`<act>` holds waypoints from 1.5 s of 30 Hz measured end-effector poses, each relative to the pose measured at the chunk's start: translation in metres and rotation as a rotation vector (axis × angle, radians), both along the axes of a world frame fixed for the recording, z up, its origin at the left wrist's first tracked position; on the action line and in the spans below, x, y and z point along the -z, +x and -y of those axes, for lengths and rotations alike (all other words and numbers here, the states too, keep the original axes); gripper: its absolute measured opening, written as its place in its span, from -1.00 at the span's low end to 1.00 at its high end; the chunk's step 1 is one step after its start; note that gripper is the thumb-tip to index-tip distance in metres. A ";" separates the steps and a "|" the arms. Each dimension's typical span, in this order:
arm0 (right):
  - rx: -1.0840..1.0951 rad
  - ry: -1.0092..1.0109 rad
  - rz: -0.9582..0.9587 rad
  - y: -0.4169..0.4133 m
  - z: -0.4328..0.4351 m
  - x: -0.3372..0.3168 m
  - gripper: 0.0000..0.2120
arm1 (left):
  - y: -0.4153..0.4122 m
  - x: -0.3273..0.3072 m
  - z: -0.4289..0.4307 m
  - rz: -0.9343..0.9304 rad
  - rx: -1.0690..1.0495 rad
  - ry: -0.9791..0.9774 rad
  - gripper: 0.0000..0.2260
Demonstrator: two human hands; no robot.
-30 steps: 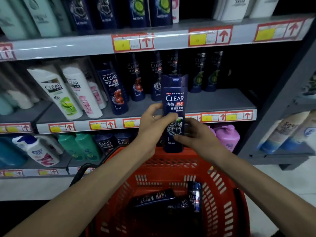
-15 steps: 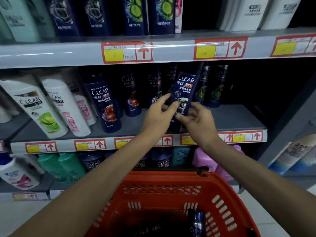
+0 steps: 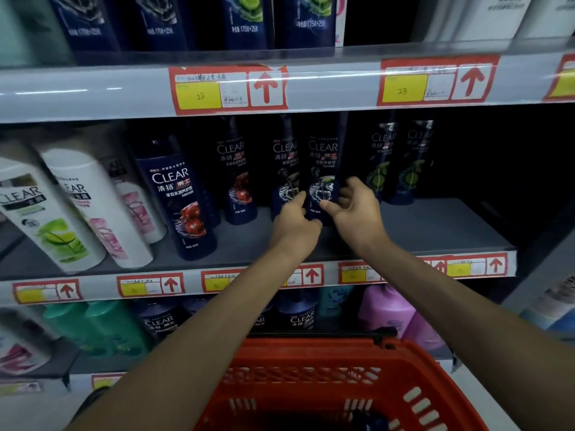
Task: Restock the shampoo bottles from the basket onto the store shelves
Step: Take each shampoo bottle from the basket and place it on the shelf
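A dark blue CLEAR shampoo bottle (image 3: 323,169) stands upright deep on the middle shelf (image 3: 435,231), in a row of like bottles. My left hand (image 3: 294,227) grips its lower left side and my right hand (image 3: 354,209) pinches its lower right side with thumb and fingers. The bottle's base is hidden behind my hands. The red basket (image 3: 311,377) sits below my forearms, its contents mostly out of frame.
White CLEAR bottles (image 3: 93,206) lean at the shelf's left, and a dark bottle with red fruit (image 3: 180,197) stands near the front edge. Green-labelled dark bottles (image 3: 401,163) stand to the right. Bare shelf lies at far right. Upper shelf edge (image 3: 311,88) overhangs.
Both hands carried the bottle up from over the basket and back into the middle shelf, where it now stands upright in the row. The view tilted upward.
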State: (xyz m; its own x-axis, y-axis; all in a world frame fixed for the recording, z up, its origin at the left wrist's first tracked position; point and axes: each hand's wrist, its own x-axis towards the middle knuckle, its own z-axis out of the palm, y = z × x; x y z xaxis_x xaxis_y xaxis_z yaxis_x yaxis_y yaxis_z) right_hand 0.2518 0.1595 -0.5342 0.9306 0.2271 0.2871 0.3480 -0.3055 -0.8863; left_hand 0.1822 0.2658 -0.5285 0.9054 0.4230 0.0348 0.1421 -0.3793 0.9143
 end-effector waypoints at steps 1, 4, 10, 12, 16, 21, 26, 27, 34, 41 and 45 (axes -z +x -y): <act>-0.001 -0.012 0.007 0.000 0.001 0.003 -0.64 | 0.002 0.002 0.001 -0.010 0.011 0.001 -0.34; -0.001 -0.012 0.006 0.003 0.003 0.010 -0.61 | 0.002 0.006 0.003 -0.007 0.040 0.000 -0.35; 0.025 0.012 -0.129 0.001 0.004 0.013 -0.30 | 0.000 0.004 0.000 -0.070 0.055 -0.033 -0.31; 0.014 0.041 -0.170 -0.005 0.007 0.012 -0.21 | -0.003 0.003 -0.002 -0.106 0.057 -0.037 -0.22; 0.007 0.053 -0.190 -0.020 0.019 0.007 -0.23 | -0.013 -0.001 -0.003 -0.140 0.079 -0.002 -0.17; -0.028 0.035 -0.280 -0.038 0.034 -0.005 -0.21 | -0.033 -0.006 -0.002 -0.129 0.086 0.139 -0.24; -0.086 -0.060 -0.270 -0.064 0.052 -0.029 -0.22 | -0.060 -0.014 -0.002 -0.156 0.124 0.278 -0.27; -0.090 -0.081 -0.265 -0.070 0.055 -0.034 -0.23 | -0.066 -0.017 -0.003 -0.164 0.129 0.310 -0.27; -0.126 -0.217 -0.223 -0.115 0.068 -0.064 -0.34 | -0.111 -0.043 -0.004 -0.198 0.215 0.499 -0.30; -0.214 -0.538 -0.055 -0.161 0.075 -0.066 -0.18 | -0.151 -0.049 0.001 -0.240 0.250 0.746 -0.29; -0.251 -0.563 -0.032 -0.193 0.081 -0.049 -0.19 | -0.177 -0.030 -0.003 -0.182 0.269 0.788 -0.26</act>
